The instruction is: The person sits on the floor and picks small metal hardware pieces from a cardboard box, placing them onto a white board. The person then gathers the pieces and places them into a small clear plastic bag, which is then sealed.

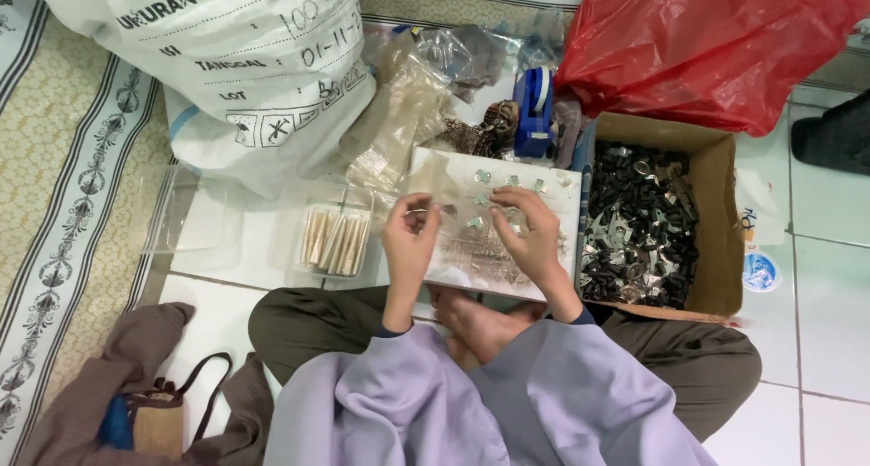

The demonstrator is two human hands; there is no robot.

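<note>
My left hand (410,239) and my right hand (527,233) are raised over a flat white board (553,248) that lies on the floor in front of my crossed legs. Between their fingertips they pinch a small clear plastic bag (453,208). Several small silvery metal pieces (483,178) lie scattered on the board's far part. Whether anything is inside the bag is too small to tell.
A cardboard box (720,221) of dark and silvery small parts stands right of the board. A clear container (337,239) of pale sticks sits left. Behind are a large white sack (245,58), a red plastic bag (707,40), a blue tape dispenser (535,112) and loose clear bags (408,112).
</note>
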